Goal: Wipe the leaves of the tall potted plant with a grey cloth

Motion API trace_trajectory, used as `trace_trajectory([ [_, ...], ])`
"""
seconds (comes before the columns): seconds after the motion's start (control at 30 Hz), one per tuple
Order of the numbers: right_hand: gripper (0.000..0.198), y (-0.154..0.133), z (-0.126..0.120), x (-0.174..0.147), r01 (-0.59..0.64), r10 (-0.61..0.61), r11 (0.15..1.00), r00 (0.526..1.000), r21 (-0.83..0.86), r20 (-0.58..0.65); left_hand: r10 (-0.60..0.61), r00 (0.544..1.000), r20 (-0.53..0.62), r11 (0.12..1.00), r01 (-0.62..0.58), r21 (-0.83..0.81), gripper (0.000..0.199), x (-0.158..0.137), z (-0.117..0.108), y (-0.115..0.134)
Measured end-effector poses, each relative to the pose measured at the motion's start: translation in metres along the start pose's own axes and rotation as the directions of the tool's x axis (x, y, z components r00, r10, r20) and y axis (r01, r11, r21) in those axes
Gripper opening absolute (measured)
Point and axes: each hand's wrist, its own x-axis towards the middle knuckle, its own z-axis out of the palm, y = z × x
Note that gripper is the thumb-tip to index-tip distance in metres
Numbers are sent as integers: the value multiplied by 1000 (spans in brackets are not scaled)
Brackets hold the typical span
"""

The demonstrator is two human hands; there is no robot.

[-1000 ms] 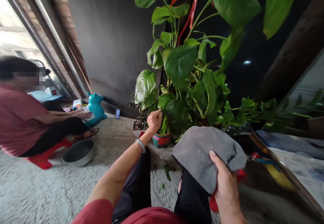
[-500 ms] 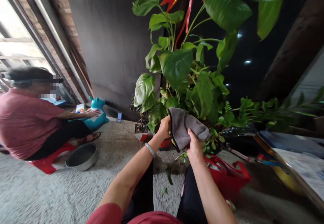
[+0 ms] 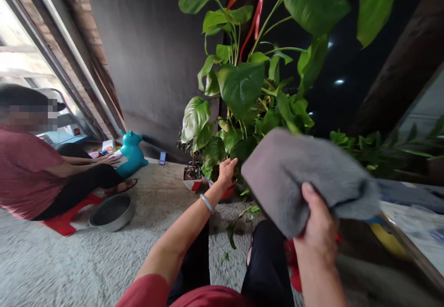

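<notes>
My right hand (image 3: 317,219) grips a grey cloth (image 3: 277,177) with a dark edge, thumb on top. The cloth is raised close to the camera, slightly blurred, and covers part of the foliage. Low beside the leaves of a tall potted plant (image 3: 242,87) is my left hand (image 3: 227,170), a pale bangle (image 3: 206,203) on its wrist. Its fingers reach out to the right, apart from the cloth, with nothing visible in them. A dark green leaf (image 3: 244,147) is just by its fingertips; whether they touch is unclear.
A small potted plant (image 3: 193,173) stands left of the big one. Further left are a grey basin (image 3: 113,212), a phone (image 3: 162,158), a turquoise animal toy (image 3: 131,152) and a seated person (image 3: 27,173) on a red stool (image 3: 64,221). A table edge (image 3: 409,247) is at right.
My right hand has pulled the cloth rightward and nearer to me, away from the leaves. My left hand, formerly partly behind the cloth, now shows. The seated person leans further left.
</notes>
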Motion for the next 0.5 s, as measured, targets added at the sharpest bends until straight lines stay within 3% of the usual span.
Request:
trace_trajectory([
  [0.07,75,-4,34,15,132,-133,988,991,80,4,-34,999,-7,999,34,-16,41,-2,1,-3],
  [0.17,76,29,55,29,-38,34,998,995,50,90,-100,995,-24,994,99,-55,38,-6,0,0],
  [0.27,64,71,20,18,-228,231,973,968,-39,96,-161,987,-26,984,158,-87,39,-8,-11,9],
  [0.37,51,75,-30,2,-429,435,898,899,-99,46,-109,992,-55,993,106,-53,39,-6,-25,17],
  [0.43,49,53,-40,-2,-443,447,893,894,-76,40,-73,994,-81,997,71,-30,41,-5,-31,20],
  [0.5,55,24,-23,2,-325,324,946,944,18,59,-64,994,-84,997,61,-39,41,-5,-30,19],
])
